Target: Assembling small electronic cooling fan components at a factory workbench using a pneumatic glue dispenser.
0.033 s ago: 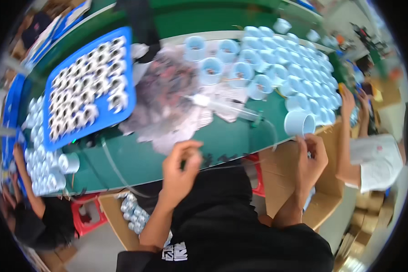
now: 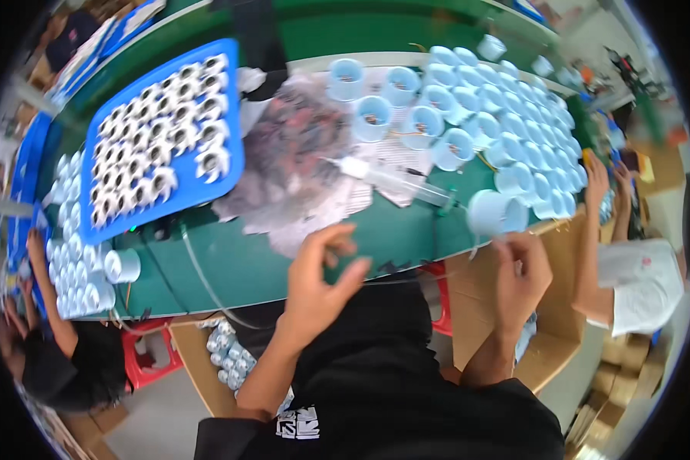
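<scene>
A light blue plastic cup (image 2: pixel 495 212) is pinched at its lower edge by the fingers of my right hand (image 2: pixel 524 267), above the front edge of the table. My left hand (image 2: pixel 318 287) is raised over the table's near edge, thumb and fingers apart, with nothing in it. A clear syringe (image 2: pixel 397 181) with a thin tube lies beyond and between the hands, partly on paper sheets (image 2: pixel 291 230). Several matching cups with small parts inside, such as this cup (image 2: pixel 372 119), stand farther back.
Rows of blue cups (image 2: pixel 529 130) fill the right of the green table (image 2: pixel 268 284). At left, a blue tray (image 2: pixel 234 165) holds white ring-shaped parts. Cardboard boxes (image 2: pixel 563 356) stand below the edge. Co-workers sit on both sides, including one in a white shirt (image 2: pixel 640 280).
The cup in my right hand has moved left and turned, its opening less visible. My left hand's thumb and fingers have spread apart. The whole view has shifted slightly.
</scene>
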{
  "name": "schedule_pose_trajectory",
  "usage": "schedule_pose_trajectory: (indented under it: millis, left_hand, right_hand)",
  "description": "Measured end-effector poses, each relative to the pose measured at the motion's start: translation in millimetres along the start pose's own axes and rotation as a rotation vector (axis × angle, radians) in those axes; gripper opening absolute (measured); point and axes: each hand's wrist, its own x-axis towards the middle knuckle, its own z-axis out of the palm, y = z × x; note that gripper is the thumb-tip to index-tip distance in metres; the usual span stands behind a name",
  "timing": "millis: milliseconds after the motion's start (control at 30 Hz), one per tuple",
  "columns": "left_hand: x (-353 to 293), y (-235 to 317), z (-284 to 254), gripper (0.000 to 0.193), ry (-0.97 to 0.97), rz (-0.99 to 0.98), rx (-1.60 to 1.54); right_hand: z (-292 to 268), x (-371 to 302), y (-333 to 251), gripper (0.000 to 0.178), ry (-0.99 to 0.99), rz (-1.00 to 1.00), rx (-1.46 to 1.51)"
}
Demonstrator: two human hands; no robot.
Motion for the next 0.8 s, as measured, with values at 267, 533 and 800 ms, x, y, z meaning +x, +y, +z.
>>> schedule_pose_trajectory:
  millis: [267,533,800]
  left_hand:
    - [45.9,9.8,2.1,0.059,0.185,0.117,0.168]
    - [100.0,2.8,26.4,0.058,-0.085,0.178,0.302]
    - [53.8,8.2,22.0,0.070,-0.149,0.378,0.181]
  right_hand:
    - [79.9,-17.3,-65.1,0.024,-0.259,-0.010,0.828]
    - [107.7,-12.3,-15.1,0.042,-0.528,0.862,1.715]
    - [112.7,-26.0,-10.4,0.063,-0.459,0.544,1.415]
